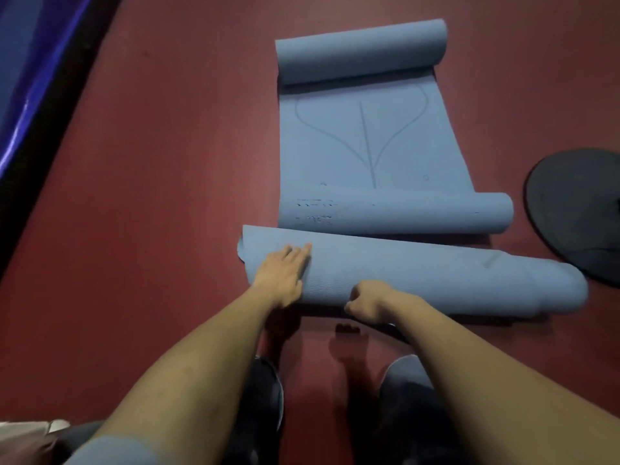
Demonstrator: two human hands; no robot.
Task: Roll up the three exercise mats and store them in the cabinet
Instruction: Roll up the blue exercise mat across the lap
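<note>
Head view: rolled blue foam exercise mat [436, 280] lies across dark red floor [167, 196], nearest person. Left hand [281, 273] flat, fingers straight, pressing roll near its left end. Right hand [365, 302] curled, gripping roll's near edge. Just beyond, second blue mat [369, 139], both ends curled. Black disc [577, 209] at right; bare floor left.

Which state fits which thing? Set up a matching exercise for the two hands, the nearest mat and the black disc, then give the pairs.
1. left hand
2. right hand
3. nearest mat
4. black disc

a. rolled up, lying across the floor
b. fingers straight, resting flat on the roll
c. at the right edge, on the floor
d. fingers curled at the roll's near side

Pairs: 1-b, 2-d, 3-a, 4-c
</note>
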